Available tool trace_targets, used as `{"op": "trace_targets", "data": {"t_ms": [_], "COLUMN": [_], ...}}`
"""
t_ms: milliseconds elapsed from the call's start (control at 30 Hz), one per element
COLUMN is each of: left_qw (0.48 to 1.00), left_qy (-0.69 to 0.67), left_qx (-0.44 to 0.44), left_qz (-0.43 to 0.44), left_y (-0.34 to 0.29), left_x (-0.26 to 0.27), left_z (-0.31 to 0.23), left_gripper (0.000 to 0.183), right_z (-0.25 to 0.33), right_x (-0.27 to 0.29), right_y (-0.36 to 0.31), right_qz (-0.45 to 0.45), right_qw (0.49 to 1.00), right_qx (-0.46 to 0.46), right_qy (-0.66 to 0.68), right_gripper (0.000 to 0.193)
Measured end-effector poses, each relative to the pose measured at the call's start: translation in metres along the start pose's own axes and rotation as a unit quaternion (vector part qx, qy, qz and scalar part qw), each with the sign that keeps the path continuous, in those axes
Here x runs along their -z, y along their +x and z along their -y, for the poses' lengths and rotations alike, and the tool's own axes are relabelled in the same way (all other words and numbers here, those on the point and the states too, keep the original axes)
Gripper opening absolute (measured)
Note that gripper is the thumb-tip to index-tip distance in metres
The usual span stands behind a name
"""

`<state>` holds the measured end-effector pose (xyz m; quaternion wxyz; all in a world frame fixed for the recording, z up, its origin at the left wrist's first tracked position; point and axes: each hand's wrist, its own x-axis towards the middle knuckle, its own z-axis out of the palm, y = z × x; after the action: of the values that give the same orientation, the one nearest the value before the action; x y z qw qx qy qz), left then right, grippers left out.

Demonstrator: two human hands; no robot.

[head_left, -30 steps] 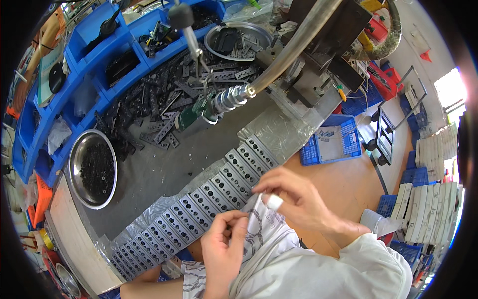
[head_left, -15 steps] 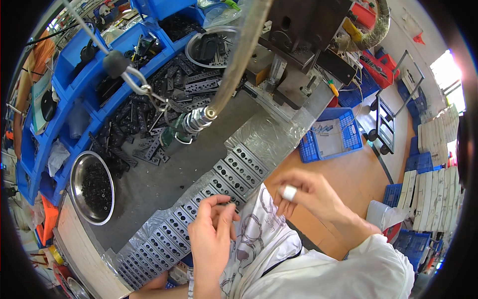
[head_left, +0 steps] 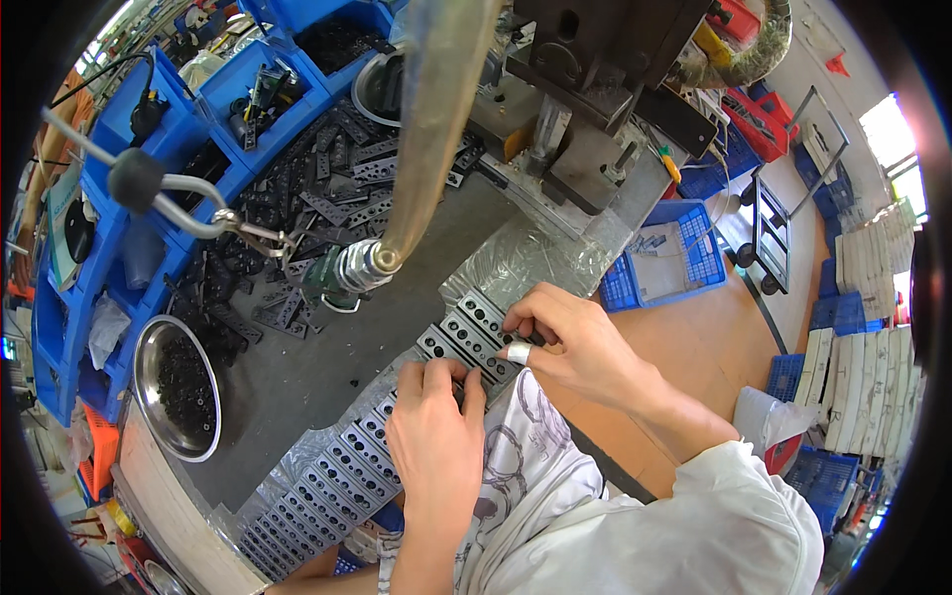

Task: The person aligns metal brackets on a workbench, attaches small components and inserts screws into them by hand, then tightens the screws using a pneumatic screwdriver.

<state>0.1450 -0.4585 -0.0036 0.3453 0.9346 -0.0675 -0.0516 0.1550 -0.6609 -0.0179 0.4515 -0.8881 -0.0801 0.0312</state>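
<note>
Black plates (head_left: 466,337): both hands now back on the row; left hand (head_left: 433,426) presses fingers flat, right hand (head_left: 575,342) pinches one plate.

Row of dark perforated metal plates (head_left: 397,436), flat rectangular pieces with round holes, laid side by side along the counter (head_left: 297,387) edge on shiny clear plastic film. Row runs diagonally, extending well past the left hand (head_left: 431,436) toward the person's lower left. Left hand rests on top of the plates near the row's upper end, fingers pressing down. Right hand (head_left: 570,342) touches the end plate (head_left: 476,322) just beyond the left hand, fingertips on its edge.
</note>
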Motion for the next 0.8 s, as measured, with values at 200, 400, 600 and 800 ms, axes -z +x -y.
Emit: {"op": "trace_targets", "data": {"t_ms": [200, 400, 600, 800], "left_qw": [1.000, 0.988, 0.942, 0.948], "left_qy": [-0.024, -0.154, -0.288, 0.019], "left_qx": [-0.005, 0.014, 0.166, 0.150], "left_qz": [-0.011, -0.003, -0.050, -0.279], "left_y": [0.001, -0.004, -0.016, 0.004], "left_x": [-0.002, 0.005, 0.061, 0.191], "left_z": [0.000, 0.017, 0.022, 0.170], "left_gripper": [0.011, 0.011, 0.016, 0.022], "right_z": [-0.003, 0.011, 0.016, 0.016], "right_x": [0.002, -0.001, -0.004, 0.012], "right_y": [0.002, 0.003, -0.004, -0.008], "right_qz": [0.013, -0.001, -0.075, -0.103], "right_qw": [1.000, 0.999, 0.995, 0.992], "right_qx": [-0.009, 0.029, 0.066, -0.042], "right_qy": [0.023, 0.017, 0.002, 0.064], "right_gripper": [0.017, 0.019, 0.019, 0.017]}}
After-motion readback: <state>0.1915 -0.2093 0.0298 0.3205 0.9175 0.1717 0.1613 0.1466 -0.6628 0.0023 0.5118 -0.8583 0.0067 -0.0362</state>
